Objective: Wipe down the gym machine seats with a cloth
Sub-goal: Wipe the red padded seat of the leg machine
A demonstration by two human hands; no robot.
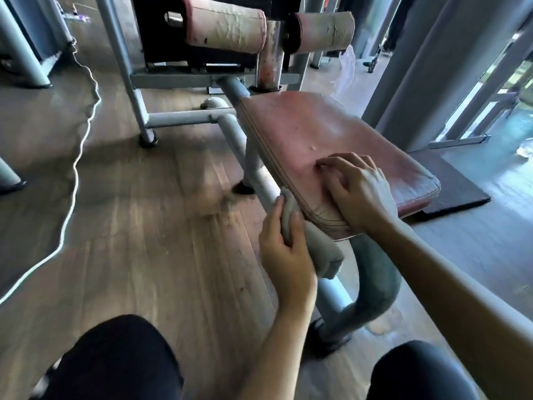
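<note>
Grey cloth [308,241] against worn red seat [331,134]

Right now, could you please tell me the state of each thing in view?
Seat, worn and faded, top bare.
Cloth, bunched, pressed against the seat's left edge.
Left hand, gripping the cloth.
Right hand, fingers bent, fingertips resting on the seat.
Roller pads, cracked and faded.
Cable, lying slack in loose curves.

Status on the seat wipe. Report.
Left hand grips grey cloth against side edge of seat. Right hand rests on seat top, holding nothing. White cable on floor, apart from seat.
</note>
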